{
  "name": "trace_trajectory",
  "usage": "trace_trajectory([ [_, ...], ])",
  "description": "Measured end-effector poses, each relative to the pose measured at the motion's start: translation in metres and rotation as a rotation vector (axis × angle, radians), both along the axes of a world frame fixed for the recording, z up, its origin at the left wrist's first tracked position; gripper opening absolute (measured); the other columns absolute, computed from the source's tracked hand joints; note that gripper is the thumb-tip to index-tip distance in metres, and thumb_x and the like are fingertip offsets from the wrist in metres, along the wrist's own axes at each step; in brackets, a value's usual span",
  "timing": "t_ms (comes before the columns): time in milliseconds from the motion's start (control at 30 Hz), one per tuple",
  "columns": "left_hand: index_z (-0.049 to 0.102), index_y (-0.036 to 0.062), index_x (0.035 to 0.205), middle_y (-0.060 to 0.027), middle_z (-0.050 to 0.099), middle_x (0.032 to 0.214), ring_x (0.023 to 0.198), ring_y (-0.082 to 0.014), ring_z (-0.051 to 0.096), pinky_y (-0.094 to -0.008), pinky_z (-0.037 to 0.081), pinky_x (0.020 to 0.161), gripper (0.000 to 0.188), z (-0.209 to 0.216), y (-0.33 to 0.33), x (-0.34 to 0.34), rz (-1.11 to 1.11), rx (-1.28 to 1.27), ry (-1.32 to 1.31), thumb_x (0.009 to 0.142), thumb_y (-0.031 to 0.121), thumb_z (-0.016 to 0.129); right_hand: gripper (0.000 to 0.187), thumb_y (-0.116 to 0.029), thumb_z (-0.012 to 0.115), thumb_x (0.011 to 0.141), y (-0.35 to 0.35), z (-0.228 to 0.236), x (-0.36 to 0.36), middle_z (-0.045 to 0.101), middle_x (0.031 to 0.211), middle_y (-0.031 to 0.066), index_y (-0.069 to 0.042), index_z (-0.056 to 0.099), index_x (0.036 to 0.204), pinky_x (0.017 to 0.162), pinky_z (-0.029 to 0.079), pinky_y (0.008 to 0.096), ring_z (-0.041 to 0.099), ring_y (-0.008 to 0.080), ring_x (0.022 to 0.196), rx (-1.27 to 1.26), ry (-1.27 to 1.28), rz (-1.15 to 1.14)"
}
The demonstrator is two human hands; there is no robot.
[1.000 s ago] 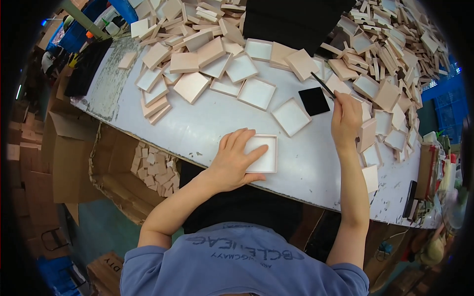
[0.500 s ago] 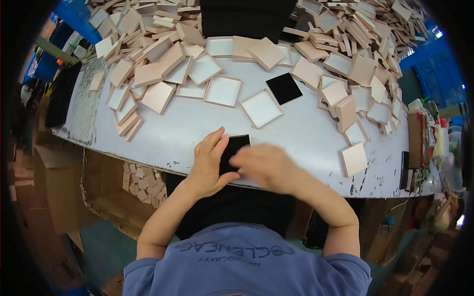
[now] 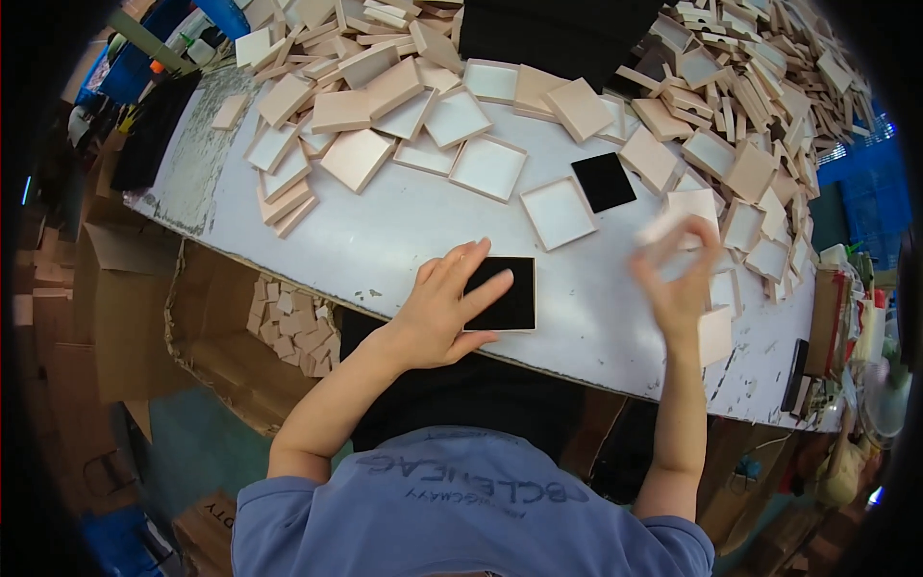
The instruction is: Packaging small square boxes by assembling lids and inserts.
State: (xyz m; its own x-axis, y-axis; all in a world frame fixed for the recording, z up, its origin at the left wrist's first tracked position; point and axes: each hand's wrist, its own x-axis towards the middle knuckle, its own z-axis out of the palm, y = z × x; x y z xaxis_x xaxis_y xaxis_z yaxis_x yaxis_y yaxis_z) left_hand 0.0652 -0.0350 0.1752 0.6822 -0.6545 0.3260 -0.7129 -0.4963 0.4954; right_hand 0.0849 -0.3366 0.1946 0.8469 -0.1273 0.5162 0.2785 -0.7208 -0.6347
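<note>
My left hand [image 3: 437, 313] lies flat on a small square tray with a black lining [image 3: 505, 298] near the front edge of the white table [image 3: 375, 240], fingers spread over its left half. My right hand [image 3: 678, 284] is raised to the right of it, blurred by motion, its fingertips pinched on a pale pink square box piece [image 3: 673, 216]. A loose black square pad [image 3: 604, 181] lies farther back, beside an open white-lined tray [image 3: 558, 213].
Heaps of pale pink square box pieces [image 3: 385, 87] cover the back and right of the table [image 3: 760, 144]. A cardboard carton holding more pieces [image 3: 279, 313] stands below the table's left front. A dark flat object [image 3: 796, 375] lies at the right edge.
The right hand fetched a black pad from farther back, both hands pressed it into the tray, and now the right hand has swung right and lifted a pale piece. The left hand stayed on the tray.
</note>
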Motion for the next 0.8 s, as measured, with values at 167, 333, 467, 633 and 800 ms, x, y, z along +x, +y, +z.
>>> trace_trajectory([
  [167, 0.023, 0.0083, 0.138, -0.0296, 0.021, 0.14, 0.114, -0.0416, 0.042, -0.0431, 0.036, 0.092, 0.099, -0.011, 0.007, 0.005, 0.025, -0.261, 0.016, 0.059, 0.023, 0.08, 0.066, -0.026, 0.082, 0.052, 0.087, 0.01, 0.006, 0.048, 0.115, 0.0168, -0.006, 0.055, 0.109, 0.09, 0.039, 0.0406, 0.046, 0.0336, 0.103, -0.13, 0.183, 0.705],
  [333, 0.026, 0.0098, 0.137, -0.0276, 0.023, 0.14, 0.113, -0.0397, 0.043, -0.0452, 0.034, 0.092, 0.095, -0.009, 0.005, 0.008, -0.007, -0.312, 0.025, 0.058, 0.018, 0.077, 0.058, -0.027, 0.079, 0.055, 0.098, 0.013, -0.001, 0.047, 0.117, 0.0173, -0.008, 0.059, 0.106, 0.088, 0.04, 0.0422, 0.046, 0.0349, 0.104, -0.247, 0.117, 0.832],
  [467, 0.04, 0.0097, 0.131, -0.0224, 0.028, 0.139, 0.12, -0.0409, 0.036, -0.0491, 0.029, 0.094, 0.079, -0.004, 0.0, -0.001, 0.042, -0.035, 0.024, 0.062, 0.026, 0.075, 0.056, -0.033, 0.076, 0.059, 0.1, 0.004, -0.01, 0.045, 0.118, 0.0185, -0.008, 0.059, 0.106, 0.09, 0.038, 0.0454, 0.044, 0.0356, 0.106, -0.308, 0.067, 0.764],
  [633, 0.038, 0.0073, 0.133, -0.0171, 0.031, 0.14, 0.128, -0.0396, 0.029, -0.0502, 0.015, 0.101, 0.074, 0.009, -0.001, 0.003, 0.095, 0.174, -0.068, 0.076, 0.051, 0.059, 0.061, -0.039, 0.072, 0.066, 0.094, -0.008, -0.016, 0.041, 0.125, 0.0185, -0.009, 0.052, 0.115, 0.101, 0.027, 0.0502, 0.035, 0.0362, 0.12, -0.302, 0.134, 0.714],
  [800, 0.045, 0.006, 0.128, -0.0158, 0.038, 0.136, 0.127, -0.0365, 0.032, -0.049, 0.016, 0.1, 0.053, 0.016, 0.02, 0.042, 0.142, -0.153, -0.028, 0.086, 0.037, 0.051, 0.04, -0.014, 0.063, 0.074, 0.046, 0.0, 0.024, 0.048, 0.121, 0.0165, -0.007, 0.054, 0.113, 0.1, 0.029, 0.0453, 0.037, 0.0334, 0.12, -0.1, 0.113, 0.461],
])
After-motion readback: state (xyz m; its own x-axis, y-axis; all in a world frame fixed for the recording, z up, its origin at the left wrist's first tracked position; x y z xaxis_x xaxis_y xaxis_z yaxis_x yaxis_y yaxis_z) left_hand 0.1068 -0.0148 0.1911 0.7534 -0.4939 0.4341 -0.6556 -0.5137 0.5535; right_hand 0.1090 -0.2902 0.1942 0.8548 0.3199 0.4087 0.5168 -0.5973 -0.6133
